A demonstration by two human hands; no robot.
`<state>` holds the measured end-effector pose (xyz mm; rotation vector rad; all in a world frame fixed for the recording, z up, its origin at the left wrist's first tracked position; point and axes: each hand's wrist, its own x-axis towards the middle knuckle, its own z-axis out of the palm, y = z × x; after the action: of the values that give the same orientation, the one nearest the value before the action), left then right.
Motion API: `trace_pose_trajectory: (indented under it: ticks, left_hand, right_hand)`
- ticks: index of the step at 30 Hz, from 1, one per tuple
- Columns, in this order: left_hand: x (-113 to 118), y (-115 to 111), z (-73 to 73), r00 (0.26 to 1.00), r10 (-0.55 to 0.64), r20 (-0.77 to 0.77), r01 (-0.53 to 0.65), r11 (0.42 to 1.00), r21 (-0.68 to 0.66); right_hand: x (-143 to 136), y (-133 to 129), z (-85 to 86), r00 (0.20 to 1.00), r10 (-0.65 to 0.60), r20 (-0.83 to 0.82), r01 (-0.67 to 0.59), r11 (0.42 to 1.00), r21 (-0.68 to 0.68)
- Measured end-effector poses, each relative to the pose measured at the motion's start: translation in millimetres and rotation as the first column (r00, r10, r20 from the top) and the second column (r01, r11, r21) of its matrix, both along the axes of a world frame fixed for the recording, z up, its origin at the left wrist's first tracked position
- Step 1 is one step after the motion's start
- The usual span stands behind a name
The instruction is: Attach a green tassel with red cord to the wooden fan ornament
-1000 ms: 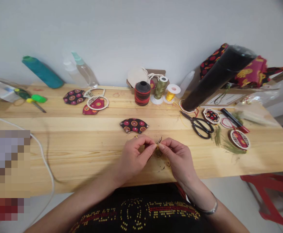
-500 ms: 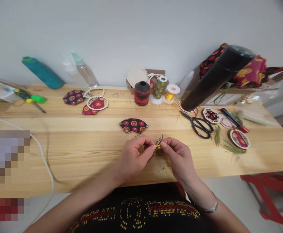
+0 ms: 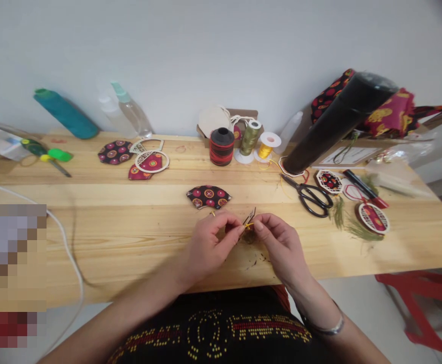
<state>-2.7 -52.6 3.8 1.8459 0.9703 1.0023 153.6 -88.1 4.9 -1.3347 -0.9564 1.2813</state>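
Observation:
Near the table's front edge, my left hand [image 3: 210, 245] pinches a small thin-edged ornament [image 3: 250, 216], seen nearly edge-on, with its lower part hidden by my fingers. A yellow cord [image 3: 249, 226] is looped at the ornament's edge. My right hand [image 3: 282, 243] is closed, thumb and forefinger gripping the cord's right end, which stretches between both hands. Just beyond my left hand lies a fan-shaped patterned fabric piece [image 3: 209, 196]. To the right rest black-handled scissors [image 3: 312, 197], their blades pointing up and left.
Red-black thread [image 3: 221, 146], olive thread [image 3: 250, 142] and a yellow cord spool [image 3: 269, 146] stand at the back. A black cylinder [image 3: 329, 119] leans right, near finished ornaments [image 3: 373, 218]. Fabric pieces and a wooden ring [image 3: 152, 162] lie left; a white cable [image 3: 66, 237] crosses the left side.
My right hand has drawn slightly away to the right, and a short stretch of yellow cord now shows between my hands. The ornament is slightly shifted in my left hand.

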Motion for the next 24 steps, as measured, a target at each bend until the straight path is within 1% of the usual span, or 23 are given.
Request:
trace_pose_trajectory:
  ticks: [4, 8, 10, 12, 14, 15, 16, 17, 18, 20, 22, 24]
  left_hand:
    - [-1.0, -0.2, -4.4, 0.999, -0.027, -0.034, 0.031, 0.991, 0.127]
    - [-2.9, -0.5, -9.0, 0.993, -0.061, -0.101, 0.088, 0.953, 0.29]
    - [-3.6, -0.5, -10.3, 0.991, -0.074, -0.114, 0.107, 0.943, 0.314]
    - [-4.0, -0.6, -10.5, 0.993, -0.077, -0.09, 0.099, 0.953, 0.286]
    - [-3.8, -0.9, -9.8, 0.999, -0.026, -0.034, 0.032, 0.978, 0.204]
    - [-3.4, -1.1, -9.2, 1.0, 0.021, 0.004, -0.021, 0.991, 0.13]
    - [-2.8, -1.1, -8.4, 0.997, 0.069, 0.044, -0.07, 0.997, 0.026]
    - [-1.9, -0.9, -7.5, 0.989, 0.118, 0.087, -0.109, 0.989, -0.099]
    - [-0.9, -0.5, -6.4, 0.978, 0.16, 0.131, -0.125, 0.963, -0.238]
    - [1.5, 0.9, -3.6, 0.949, 0.226, 0.22, -0.098, 0.874, -0.476]
    - [3.6, 2.9, -0.3, 0.906, 0.298, 0.302, -0.04, 0.768, -0.639]
    - [4.5, 4.6, 2.4, 0.858, 0.349, 0.377, 0.063, 0.656, -0.752]
  right_hand:
    - [-1.9, -0.1, 0.5, 0.999, 0.02, -0.039, -0.021, 0.999, -0.047]
    - [-3.6, 0.3, -1.4, 0.996, 0.001, -0.086, -0.009, 0.996, -0.086]
    - [-5.1, 0.5, -2.5, 0.991, -0.019, -0.134, 0.007, 0.996, -0.091]
    - [-6.4, 0.7, -3.9, 0.981, -0.043, -0.187, 0.027, 0.996, -0.087]
    - [-6.9, 1.0, -5.6, 0.97, -0.076, -0.23, 0.063, 0.996, -0.064]
    - [-6.7, 1.3, -6.5, 0.966, -0.093, -0.243, 0.084, 0.995, -0.047]
    - [-6.1, 1.6, -7.5, 0.962, -0.11, -0.25, 0.107, 0.994, -0.027]
    - [-5.4, 1.9, -8.5, 0.96, -0.125, -0.251, 0.128, 0.992, -0.005]
    - [-4.5, 2.2, -9.4, 0.96, -0.137, -0.245, 0.145, 0.989, 0.017]
    - [-2.5, 2.6, -11.0, 0.963, -0.146, -0.226, 0.163, 0.985, 0.059]
    - [-0.7, 2.5, -12.4, 0.968, -0.141, -0.208, 0.163, 0.982, 0.093]
    - [0.6, 2.0, -13.4, 0.972, -0.138, -0.191, 0.163, 0.979, 0.12]
